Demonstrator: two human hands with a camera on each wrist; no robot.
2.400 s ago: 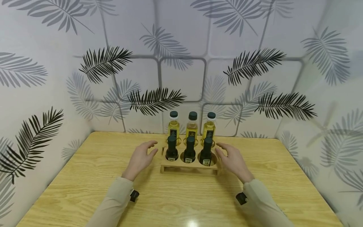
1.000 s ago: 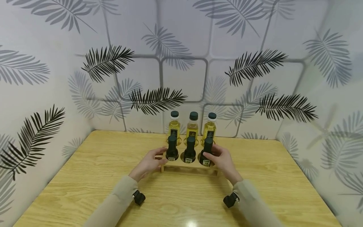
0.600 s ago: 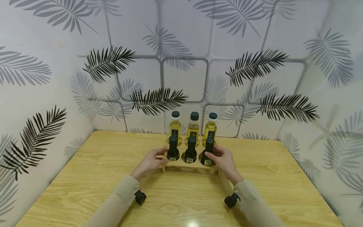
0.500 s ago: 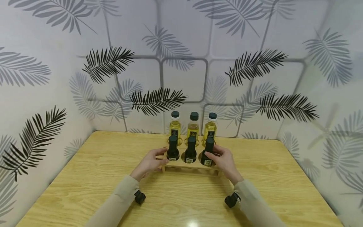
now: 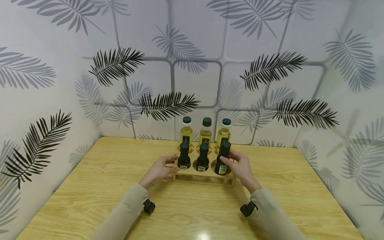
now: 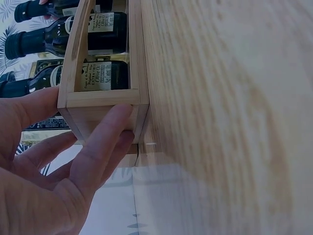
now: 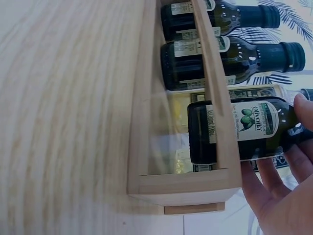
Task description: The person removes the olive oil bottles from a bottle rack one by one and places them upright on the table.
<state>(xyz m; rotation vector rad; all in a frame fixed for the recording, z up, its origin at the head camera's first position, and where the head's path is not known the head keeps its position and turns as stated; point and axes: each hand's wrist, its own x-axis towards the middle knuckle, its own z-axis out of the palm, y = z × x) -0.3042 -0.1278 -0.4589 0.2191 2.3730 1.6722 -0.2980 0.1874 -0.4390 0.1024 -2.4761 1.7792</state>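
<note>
Right hand [image 5: 242,167] grips dark bottle [image 7: 257,122], seemingly near neck.

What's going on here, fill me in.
A person's right hand grips the right-hand dark bottle in the front row of a wooden rack. Its base is raised off the rack's floor but not clear of its hole. The left hand holds the rack's left end. Two other dark bottles sit in front, with three yellow bottles behind.
</note>
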